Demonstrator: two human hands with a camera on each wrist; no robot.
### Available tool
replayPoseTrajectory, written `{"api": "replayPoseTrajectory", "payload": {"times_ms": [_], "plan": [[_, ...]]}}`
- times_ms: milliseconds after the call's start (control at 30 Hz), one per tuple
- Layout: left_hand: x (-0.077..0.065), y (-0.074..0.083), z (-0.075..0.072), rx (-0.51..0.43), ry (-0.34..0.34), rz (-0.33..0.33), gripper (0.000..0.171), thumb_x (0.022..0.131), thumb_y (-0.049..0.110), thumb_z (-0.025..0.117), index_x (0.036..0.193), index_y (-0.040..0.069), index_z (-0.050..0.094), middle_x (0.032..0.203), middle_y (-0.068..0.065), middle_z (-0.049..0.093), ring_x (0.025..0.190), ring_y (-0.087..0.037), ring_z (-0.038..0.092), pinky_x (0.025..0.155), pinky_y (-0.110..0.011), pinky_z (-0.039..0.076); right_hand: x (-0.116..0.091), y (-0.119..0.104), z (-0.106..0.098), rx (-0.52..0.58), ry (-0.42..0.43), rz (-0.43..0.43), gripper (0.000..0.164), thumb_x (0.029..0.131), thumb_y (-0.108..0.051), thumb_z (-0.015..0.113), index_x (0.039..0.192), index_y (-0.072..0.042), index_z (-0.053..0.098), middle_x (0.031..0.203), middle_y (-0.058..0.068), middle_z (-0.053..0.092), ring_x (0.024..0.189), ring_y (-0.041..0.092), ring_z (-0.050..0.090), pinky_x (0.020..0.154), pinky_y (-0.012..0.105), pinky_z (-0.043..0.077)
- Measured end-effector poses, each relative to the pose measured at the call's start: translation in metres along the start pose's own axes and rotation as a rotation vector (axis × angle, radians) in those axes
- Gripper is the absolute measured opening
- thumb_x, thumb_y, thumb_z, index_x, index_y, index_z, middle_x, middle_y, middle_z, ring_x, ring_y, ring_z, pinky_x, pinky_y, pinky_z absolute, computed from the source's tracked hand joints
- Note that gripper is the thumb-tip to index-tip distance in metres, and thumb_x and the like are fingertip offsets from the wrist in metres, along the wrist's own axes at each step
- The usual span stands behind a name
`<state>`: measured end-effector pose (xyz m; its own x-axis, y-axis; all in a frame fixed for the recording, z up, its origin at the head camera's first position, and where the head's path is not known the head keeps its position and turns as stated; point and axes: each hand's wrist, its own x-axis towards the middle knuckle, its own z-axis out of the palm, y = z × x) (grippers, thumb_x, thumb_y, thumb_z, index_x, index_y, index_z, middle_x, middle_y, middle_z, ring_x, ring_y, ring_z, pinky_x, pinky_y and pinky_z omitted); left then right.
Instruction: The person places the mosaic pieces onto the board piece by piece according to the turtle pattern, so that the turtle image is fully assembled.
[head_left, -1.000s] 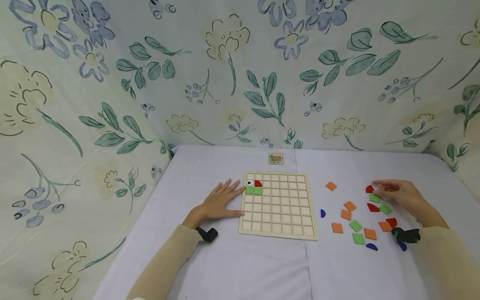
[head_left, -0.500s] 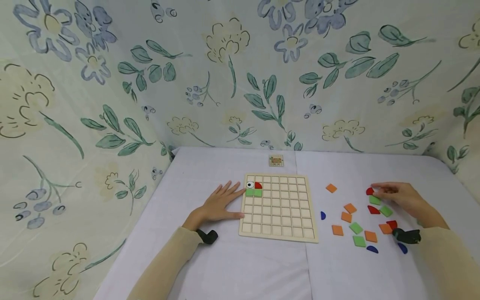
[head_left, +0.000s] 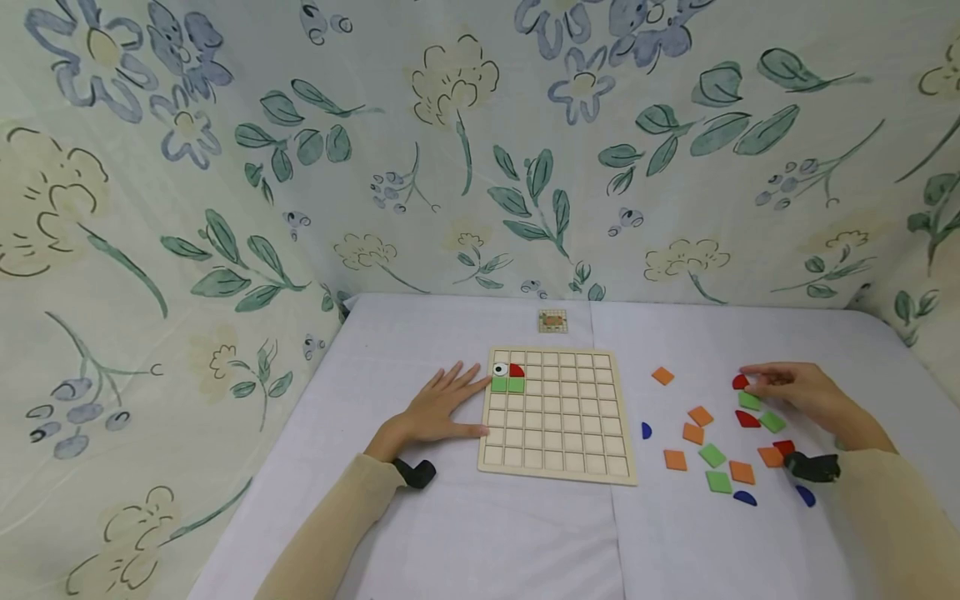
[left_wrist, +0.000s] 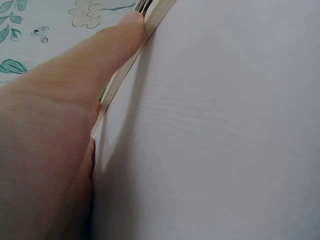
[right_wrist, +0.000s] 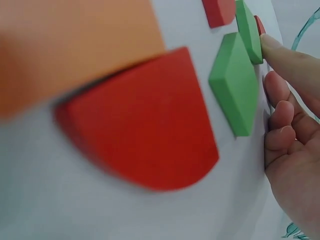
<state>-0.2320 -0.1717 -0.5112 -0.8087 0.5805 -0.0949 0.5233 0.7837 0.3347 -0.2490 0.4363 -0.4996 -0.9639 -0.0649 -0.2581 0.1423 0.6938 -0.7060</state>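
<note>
My left hand point(head_left: 438, 407) lies flat with its fingers spread, fingertip and thumb tip at the left edge of the wooden grid board point(head_left: 557, 475). In the left wrist view, the thumb point(left_wrist: 112, 45) presses against that edge. Four cells at the board's upper left hold a white eye tile point(head_left: 500, 369), a red quarter-circle tile point(head_left: 517, 371) and two green squares point(head_left: 507, 385). At the right, my right hand point(head_left: 806, 398) pinches another red quarter-circle tile point(head_left: 740, 382) between thumb and index finger, right beside a green square tile point(head_left: 750, 401). Its other fingers are curled.
Loose orange point(head_left: 693, 433), green point(head_left: 717, 482), red point(head_left: 747, 419) and dark blue point(head_left: 745, 498) tiles lie scattered between the board and my right hand. A small picture card point(head_left: 552, 321) lies behind the board. Floral cloth point(head_left: 450, 208) hangs behind the white-covered table point(head_left: 480, 542).
The head view has shifted slightly, so the table sits a little lower. Both hands stay in the same places, the right one at the red quarter-circle tile.
</note>
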Motion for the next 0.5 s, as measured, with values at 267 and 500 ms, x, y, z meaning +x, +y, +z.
{"api": "replayPoseTrajectory", "payload": {"times_ms": [267,500], "plan": [[-0.0007,0.0005,0.0005,-0.003,-0.005,-0.007,0.095,0.085,0.078,0.052,0.161,0.035,0.015,0.167,0.006,0.002,0.152,-0.022,-0.008,0.120,-0.046,-0.005,0.0007,-0.0025,0.0007,-0.024,0.023,-0.024,0.059,0.091,-0.023,0.072,0.139,0.006,0.051,0.105,0.017,0.053,0.103,0.032,0.041,0.069,0.021,0.047],[-0.0013,0.0020,-0.0015,-0.017,0.014,0.011,0.094,0.086,0.075,0.054,0.161,0.031,0.018,0.167,0.001,0.006,0.152,-0.027,-0.004,0.120,-0.050,-0.003,-0.0028,-0.0064,0.0025,-0.033,0.036,-0.048,0.055,0.092,-0.021,0.071,0.136,0.006,0.054,0.100,0.015,0.052,0.097,0.028,0.042,0.065,0.018,0.044]]}}
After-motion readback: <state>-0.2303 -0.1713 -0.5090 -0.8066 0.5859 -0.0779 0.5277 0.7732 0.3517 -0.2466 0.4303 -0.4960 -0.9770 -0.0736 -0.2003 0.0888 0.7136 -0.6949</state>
